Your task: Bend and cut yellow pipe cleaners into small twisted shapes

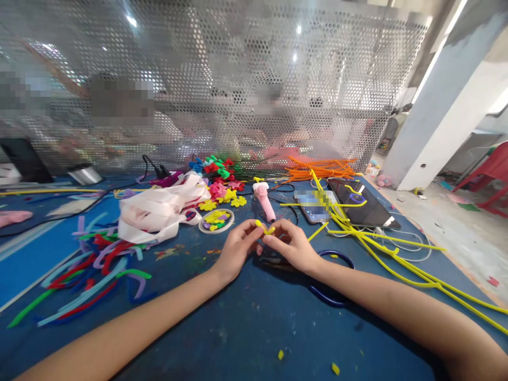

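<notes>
My left hand (241, 244) and my right hand (292, 244) meet above the middle of the table. Both pinch a short, bent piece of yellow pipe cleaner (265, 228), its two ends poking up between the fingertips. Under my right hand and forearm lie scissors with dark blue handles (326, 302); their blades are partly hidden. Just beyond my hands stands a pink and white glue gun (264, 201). Left of it, a round dish (201, 227) holds yellow, purple and green pieces. Yellow pipe cleaner flowers (238, 201) lie behind the dish.
Long yellow pipe cleaners (373, 241) spread across the right side, over a phone (311, 207) and a tablet (369, 209). Coloured pipe cleaner pieces (89, 280) and a white ribbon heap (153, 211) lie left. A perforated metal screen (222, 69) stands behind; people show through it.
</notes>
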